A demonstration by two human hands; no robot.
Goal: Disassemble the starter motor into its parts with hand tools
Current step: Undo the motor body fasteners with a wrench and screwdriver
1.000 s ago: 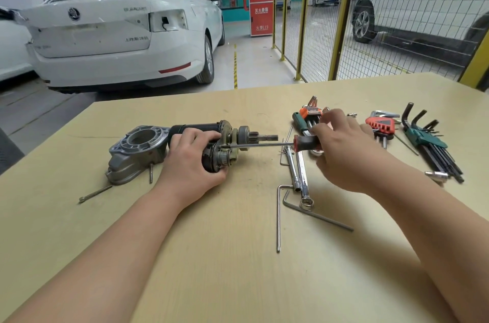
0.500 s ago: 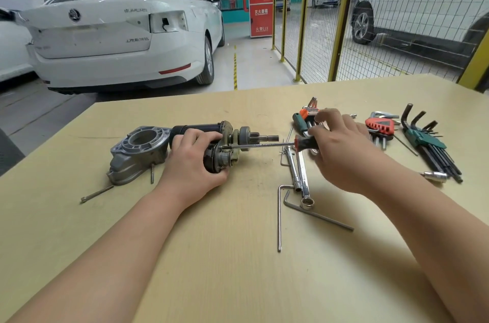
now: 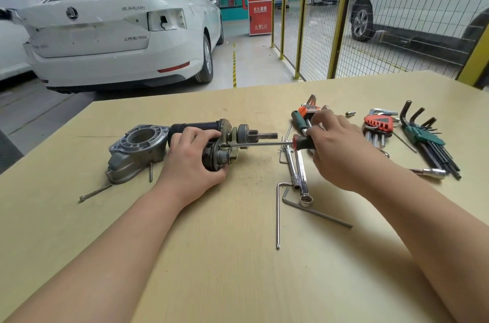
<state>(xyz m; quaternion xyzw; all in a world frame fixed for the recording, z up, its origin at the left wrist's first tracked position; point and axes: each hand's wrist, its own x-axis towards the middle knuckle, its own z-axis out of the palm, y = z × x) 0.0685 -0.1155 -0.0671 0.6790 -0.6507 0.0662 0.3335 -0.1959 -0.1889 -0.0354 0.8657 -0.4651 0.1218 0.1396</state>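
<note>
The starter motor (image 3: pixel 227 137) lies on its side on the table, black body to the left, pinion shaft pointing right. My left hand (image 3: pixel 190 161) grips its body and solenoid from the near side. My right hand (image 3: pixel 341 148) holds the red-and-black handle of a screwdriver (image 3: pixel 264 143), whose long shaft runs left with its tip at the motor's end plate. The removed grey nose housing (image 3: pixel 135 150) sits just left of the motor.
Two long bolts (image 3: pixel 95 192) lie by the housing. Loose hex keys (image 3: pixel 315 213) and a wrench (image 3: pixel 301 174) lie near the centre right. Hex key sets (image 3: pixel 426 137) and a socket bit (image 3: pixel 431 172) sit at the far right. Parked cars and a fence stand beyond the table (image 3: pixel 238 256).
My right hand has turned slightly on the screwdriver handle, fingers shifting. The motor and my left hand stay where they were.
</note>
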